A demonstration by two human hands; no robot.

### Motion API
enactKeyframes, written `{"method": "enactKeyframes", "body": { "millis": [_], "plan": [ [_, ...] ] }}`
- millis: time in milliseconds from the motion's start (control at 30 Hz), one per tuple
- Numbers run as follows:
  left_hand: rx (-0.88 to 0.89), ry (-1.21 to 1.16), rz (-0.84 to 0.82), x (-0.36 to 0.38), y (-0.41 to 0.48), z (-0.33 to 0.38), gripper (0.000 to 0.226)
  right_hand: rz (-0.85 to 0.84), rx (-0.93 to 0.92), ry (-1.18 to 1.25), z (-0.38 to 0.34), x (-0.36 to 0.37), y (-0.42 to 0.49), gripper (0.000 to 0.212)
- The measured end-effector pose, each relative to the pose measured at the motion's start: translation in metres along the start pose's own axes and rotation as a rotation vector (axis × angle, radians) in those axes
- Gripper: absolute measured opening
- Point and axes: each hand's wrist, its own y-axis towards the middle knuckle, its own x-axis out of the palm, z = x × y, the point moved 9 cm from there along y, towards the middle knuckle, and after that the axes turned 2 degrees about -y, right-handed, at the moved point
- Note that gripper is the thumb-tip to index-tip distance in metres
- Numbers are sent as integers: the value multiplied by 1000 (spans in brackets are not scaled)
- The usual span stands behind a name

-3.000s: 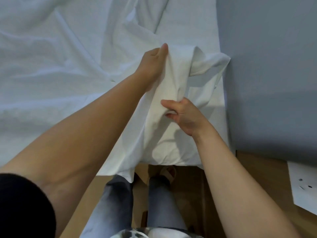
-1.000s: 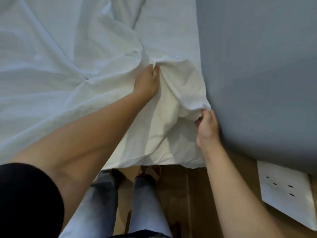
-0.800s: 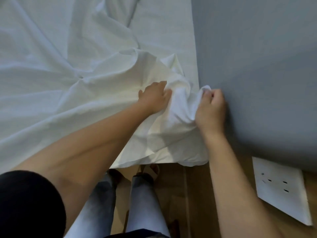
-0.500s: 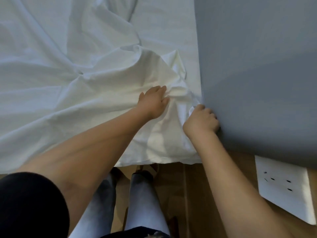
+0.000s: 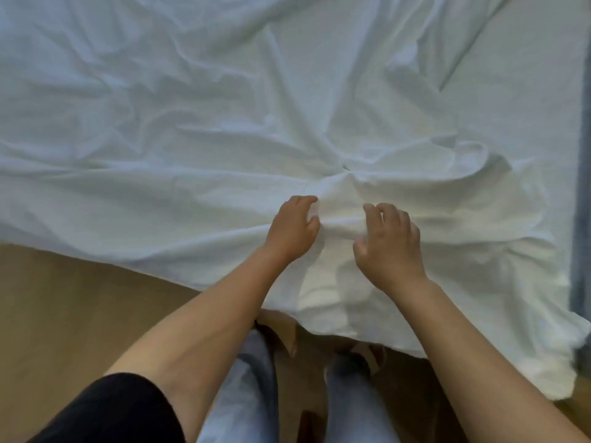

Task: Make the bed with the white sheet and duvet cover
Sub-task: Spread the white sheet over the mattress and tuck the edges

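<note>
White, heavily creased cotton sheet (image 5: 192, 123) fills most of the head view, spread across the bed and hanging over its near edge. At lower left, tan wooden floor (image 5: 80, 314) shows below the hem, with a black sleeve (image 5: 112, 410) in the corner. Left of centre, the left hand (image 5: 292, 230) has its fingers curled into the fabric, gripping a raised fold. Just beside it, the right hand (image 5: 388, 243) sits with bent, spread fingers on the same fold; whether it is actually grasping cloth cannot be told. Below the hands, legs in pale blue jeans (image 5: 243, 394) stand close to the bed. Further right, a loose corner of the sheet droops towards the floor, next to a blue-grey strip (image 5: 580, 219) along the right border, possibly a wall or headboard. Several things could go wrong from here. Pulling from this bunched middle point would probably drag new creases across the sheet rather than flatten it. A tug by one hand alone could skew the cloth. The hanging corner could slide further off, or be trodden on by the feet.
</note>
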Motion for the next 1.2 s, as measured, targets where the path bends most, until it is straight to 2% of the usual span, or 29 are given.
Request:
{"method": "enactKeyframes", "body": {
  "millis": [100,300,533,767,967,1200],
  "plan": [
    [-129,-73,68,-61,-9,-85,45,-28,-102,-41,-91,20,26,44],
    [-278,-195,135,-164,-32,-273,46,-172,-237,-133,-280,95,68,47],
    [-427,-249,25,-248,-76,-475,47,-264,-236,-85,-473,175,110,49],
    [-584,-383,126,-355,-103,-608,57,-326,-398,-56,-661,227,142,48],
    [-664,-431,206,-448,-80,-719,60,-361,-492,32,-819,273,188,47],
    [-789,-510,344,-562,-57,-871,62,-470,-573,19,-981,334,244,47]
  ]
}}
